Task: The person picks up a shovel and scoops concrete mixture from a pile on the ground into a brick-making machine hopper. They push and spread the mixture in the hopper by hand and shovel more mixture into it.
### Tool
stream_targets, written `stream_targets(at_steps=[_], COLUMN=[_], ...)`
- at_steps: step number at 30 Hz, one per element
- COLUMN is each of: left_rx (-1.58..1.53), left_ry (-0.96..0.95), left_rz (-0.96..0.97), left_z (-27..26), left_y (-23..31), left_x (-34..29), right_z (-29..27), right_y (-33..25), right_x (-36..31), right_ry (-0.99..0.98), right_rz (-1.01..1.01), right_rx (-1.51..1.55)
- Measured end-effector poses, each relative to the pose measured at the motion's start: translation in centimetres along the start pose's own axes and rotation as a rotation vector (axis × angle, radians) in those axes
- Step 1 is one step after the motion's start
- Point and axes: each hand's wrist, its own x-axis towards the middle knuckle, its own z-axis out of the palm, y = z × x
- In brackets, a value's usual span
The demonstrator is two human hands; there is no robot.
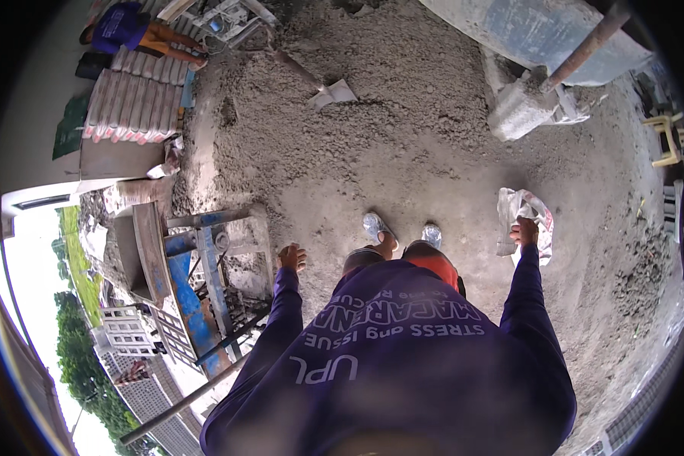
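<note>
From my right hand (524, 232) hangs a crumpled white sack (541, 216) with faint reddish print, its top bunched in my closed fingers. It looks limp and stays off to the right of my feet. My left hand (292, 258) is held out at the other side, fingers curled in and nothing seen in them. Nearest to it is a blue-painted metal frame (205, 266). Both arms wear dark purple sleeves. On the grey floor between my hands are my feet in pale shoes (376, 226).
Ahead, a shovel (334, 93) lies on a wide spread of gravelly sand (403, 83). Cement bags (133, 106) are stacked at the far left, beside a bending person (140, 34). A large drum (539, 30) with a mortar-caked base (520, 114) stands far right, near a yellowish chair (667, 140).
</note>
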Motion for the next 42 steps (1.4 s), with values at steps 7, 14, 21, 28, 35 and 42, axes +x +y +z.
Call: stream_targets(at_steps=[7, 14, 21, 28, 35, 42], left_rx=[-0.042, -0.439, -0.665, -0.745, -0.681, -0.74], left_ry=[0.009, 0.122, 0.301, 0.307, 0.319, 0.409], left_rz=[-0.413, -0.474, -0.427, -0.53, -0.465, -0.436], left_z=[-2.6, -2.6, -4.0, -1.7, -4.1, -8.9], left_y=[-16.6, -18.2, -16.7, -13.7, -5.0, -3.2], left_x=[-5.3, -5.0, -2.2, 1.0, 3.7, 5.4], right_z=[16.7, 30.7, 40.3, 47.5, 58.4, 62.2], right_y=[-7.5, -16.5, -37.9, -57.5, -64.4, -62.9], right_x=[-4.7, -8.3, -10.5, -14.4, -12.6, -14.4], right_ry=[-0.306, -0.508, -0.327, -0.282, -0.315, -0.296], right_rz=[-0.202, -0.404, -0.7, -1.073, -1.135, -1.132], right_rx=[-0.396, -0.61, -0.305, -0.179, -0.215, -0.382])
